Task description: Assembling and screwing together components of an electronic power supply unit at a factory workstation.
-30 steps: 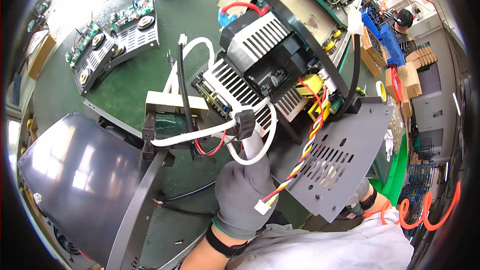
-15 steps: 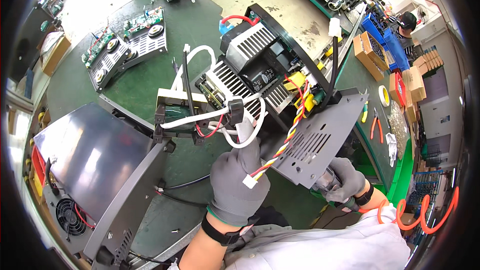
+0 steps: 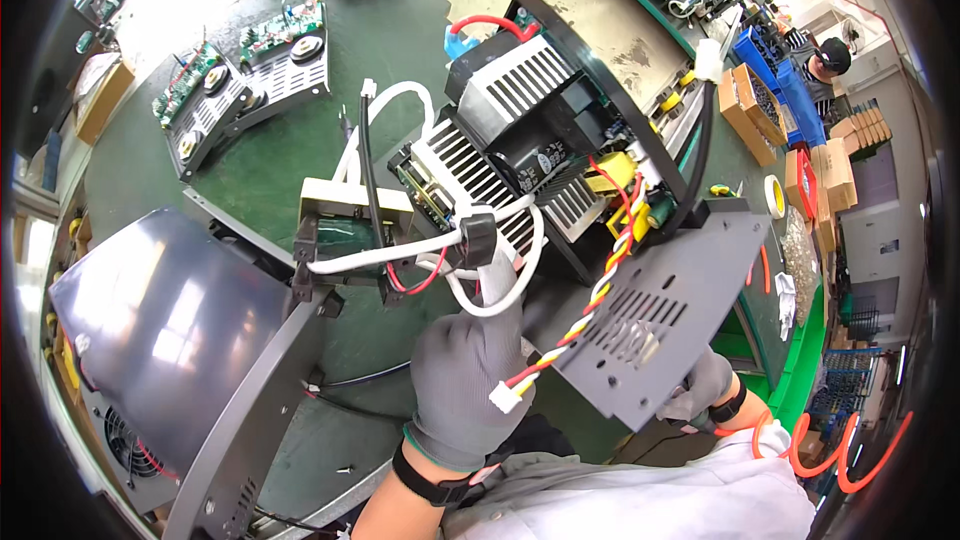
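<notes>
At the near left of the green worktable (image 3: 275,155) sits a glossy dark curved cover (image 3: 170,330) on a grey frame (image 3: 240,420), with a round fan (image 3: 125,440) at its near end. Beyond it, at the far left, two slotted metal plates (image 3: 290,75) carry green circuit boards (image 3: 280,30) and round parts; a cardboard box (image 3: 108,105) is farther left.

Right of the cover comes a cream-topped block (image 3: 355,200), just beside the open electrical assembly (image 3: 545,155), which fills the middle of the scene and shows silver slotted heat sinks (image 3: 515,70). A thick white cable (image 3: 390,252) runs through a black ring (image 3: 478,240) and loops in front.

The gloved left hand (image 3: 465,380) is near that loop — index finger stretched toward the ring, the others folded and partly hidden; whether it grips anything I cannot tell. To its right hangs a twisted red, white and yellow lead (image 3: 590,310) ending in a white connector (image 3: 507,396).

Farther right, a grey slotted panel (image 3: 660,330) slants toward the near side. The gloved right hand (image 3: 705,390) is curled partly behind its near edge — what it holds I cannot tell — and an orange coiled hose (image 3: 800,450) lies by its wrist. At the far right are a tape roll (image 3: 774,197), a carton of parts (image 3: 752,115) and a person in a dark cap (image 3: 832,58).
</notes>
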Tool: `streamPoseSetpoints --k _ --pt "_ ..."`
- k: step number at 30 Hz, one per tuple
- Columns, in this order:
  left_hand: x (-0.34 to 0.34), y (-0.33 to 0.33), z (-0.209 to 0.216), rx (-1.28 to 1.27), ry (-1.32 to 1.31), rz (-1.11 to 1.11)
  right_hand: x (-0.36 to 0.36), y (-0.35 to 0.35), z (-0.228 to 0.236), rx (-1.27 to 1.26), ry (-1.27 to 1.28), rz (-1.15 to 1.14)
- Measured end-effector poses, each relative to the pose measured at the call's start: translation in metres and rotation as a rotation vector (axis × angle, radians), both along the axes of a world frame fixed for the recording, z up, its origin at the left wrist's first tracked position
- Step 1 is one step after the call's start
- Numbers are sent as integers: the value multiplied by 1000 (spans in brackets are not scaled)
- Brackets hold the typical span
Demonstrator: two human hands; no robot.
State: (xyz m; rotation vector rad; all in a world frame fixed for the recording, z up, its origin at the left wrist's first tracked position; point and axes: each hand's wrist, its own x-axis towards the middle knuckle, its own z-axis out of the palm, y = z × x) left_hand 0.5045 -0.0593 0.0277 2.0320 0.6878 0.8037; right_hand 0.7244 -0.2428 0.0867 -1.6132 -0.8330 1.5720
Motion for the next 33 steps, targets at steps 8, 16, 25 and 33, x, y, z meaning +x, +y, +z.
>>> streamPoseSetpoints --k 8,16,25,33 --pt "-6 -10 -19 -570 -31 187 -4 -19 0 -56 287 -208" --pt "-12 -11 -17 -564 56 218 5 -37 -19 -50 333 -180" --pt "-3 3 7 -293 11 50 0 -18 -26 -64 23 -119" --pt "-73 -15 55 54 243 288 -20 -4 -5 25 252 -17"
